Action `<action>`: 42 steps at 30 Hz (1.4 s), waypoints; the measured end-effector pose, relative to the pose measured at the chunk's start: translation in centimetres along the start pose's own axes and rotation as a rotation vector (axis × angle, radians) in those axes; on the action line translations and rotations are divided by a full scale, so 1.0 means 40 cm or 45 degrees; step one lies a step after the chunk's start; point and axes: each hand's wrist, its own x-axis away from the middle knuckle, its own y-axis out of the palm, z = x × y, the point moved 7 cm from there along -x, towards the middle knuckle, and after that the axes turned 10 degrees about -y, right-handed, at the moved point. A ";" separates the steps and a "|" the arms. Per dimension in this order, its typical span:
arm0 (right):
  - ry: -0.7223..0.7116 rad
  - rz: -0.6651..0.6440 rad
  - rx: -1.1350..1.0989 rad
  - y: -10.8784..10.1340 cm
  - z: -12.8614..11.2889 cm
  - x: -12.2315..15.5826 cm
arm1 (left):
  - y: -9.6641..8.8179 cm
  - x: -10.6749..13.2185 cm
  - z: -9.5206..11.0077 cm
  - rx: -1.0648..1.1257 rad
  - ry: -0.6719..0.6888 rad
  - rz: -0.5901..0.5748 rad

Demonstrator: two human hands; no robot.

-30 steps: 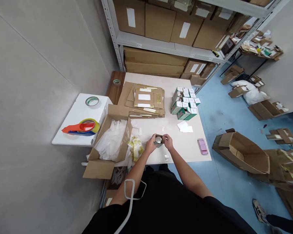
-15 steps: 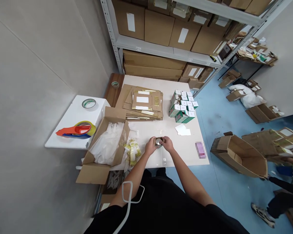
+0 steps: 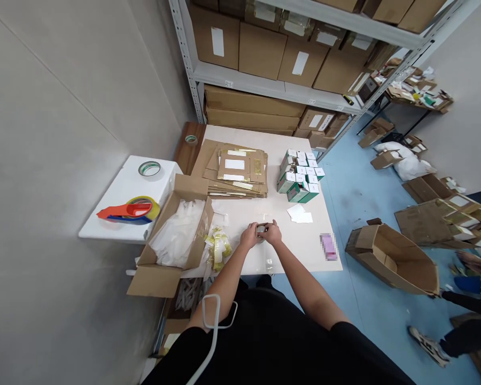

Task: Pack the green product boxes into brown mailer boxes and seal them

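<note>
Near the front of the white table (image 3: 240, 256), both hands hold a small brown box (image 3: 260, 228) with something round and shiny inside. My left hand (image 3: 249, 236) is closed round its left side. On the right, my right hand (image 3: 273, 234) grips the box, its fingers bent over the top and covering part of the opening. White paper slips (image 3: 300, 214) lie to the right of the hands. Left of them is a crumpled heap of clear and yellow tape (image 3: 217, 248).
White-and-green boxes (image 3: 300, 176) stand in a block at the back right. Flattened cardboard (image 3: 234, 166) is stacked behind the hands. An open carton of clear bags (image 3: 178, 235) sits left, beside a tape dispenser (image 3: 130, 210). A large open carton (image 3: 393, 256) is on the floor.
My right hand has moved slightly left and further over the box, so less of the round shiny thing shows. The box remains in both hands.
</note>
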 end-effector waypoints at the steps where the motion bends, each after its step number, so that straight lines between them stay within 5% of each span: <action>1: 0.008 0.022 0.043 0.000 -0.006 -0.003 | -0.003 0.001 -0.003 0.010 0.009 0.010; 9: -0.089 0.063 0.171 -0.014 -0.098 0.019 | 0.016 0.009 -0.023 0.055 0.001 0.039; 15: -0.129 0.173 0.149 -0.128 -0.218 0.043 | 0.027 0.000 -0.027 0.065 0.025 0.044; 22: -0.454 0.199 0.037 -0.292 -0.497 0.016 | 0.021 0.011 -0.013 0.089 0.009 0.054; 27: -0.648 0.188 -0.053 -0.350 -0.661 0.020 | -0.006 0.023 0.000 0.156 -0.074 0.052; 30: -0.739 0.161 -0.149 -0.374 -0.719 0.031 | -0.086 0.037 0.026 0.214 -0.010 0.111; 34: -0.809 0.083 -0.306 -0.394 -0.760 0.038 | -0.287 0.102 0.118 0.471 0.204 0.371; 38: -0.816 0.007 -0.461 -0.381 -0.770 0.033 | -0.451 0.217 0.292 0.824 0.470 0.405; 42: -0.788 -0.116 -0.644 -0.337 -0.770 0.032 | -0.520 0.310 0.460 0.832 0.594 0.494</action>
